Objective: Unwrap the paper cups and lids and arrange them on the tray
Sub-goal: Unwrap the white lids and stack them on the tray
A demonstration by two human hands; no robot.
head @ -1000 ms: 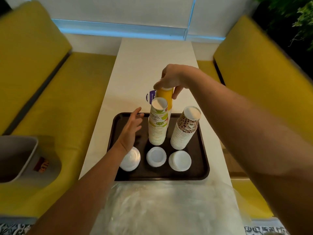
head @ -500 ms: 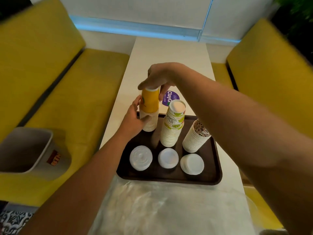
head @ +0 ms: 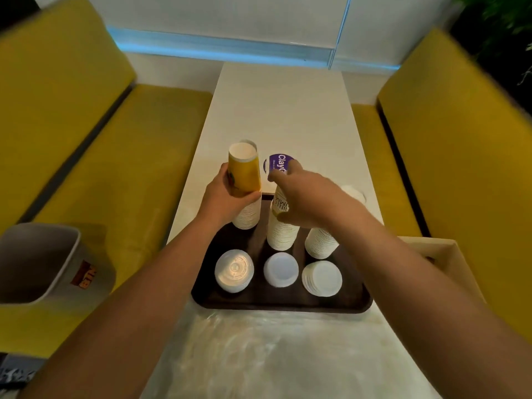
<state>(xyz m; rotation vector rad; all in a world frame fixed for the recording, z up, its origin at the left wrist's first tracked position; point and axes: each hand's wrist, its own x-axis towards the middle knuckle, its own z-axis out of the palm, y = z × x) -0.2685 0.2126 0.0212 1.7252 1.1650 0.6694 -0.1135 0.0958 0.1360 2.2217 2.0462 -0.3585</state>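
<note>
- Since the earlier frame, the right hand (head: 305,197) has left the yellow-topped stack of inverted paper cups (head: 244,185); grip loosely open above the middle stack.
- Left hand (head: 227,197): grip closed around that stack, at the far-left corner of the dark rectangular tray (head: 282,303).
- White tabletop (head: 282,110) between yellow padded benches (head: 115,156); crinkled clear wrap (head: 259,355) lies near.

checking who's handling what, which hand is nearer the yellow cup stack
Left. The left hand is wrapped around the yellow cup stack at the tray's back left corner. The right hand is apart from it, over the middle cup stack.
</note>
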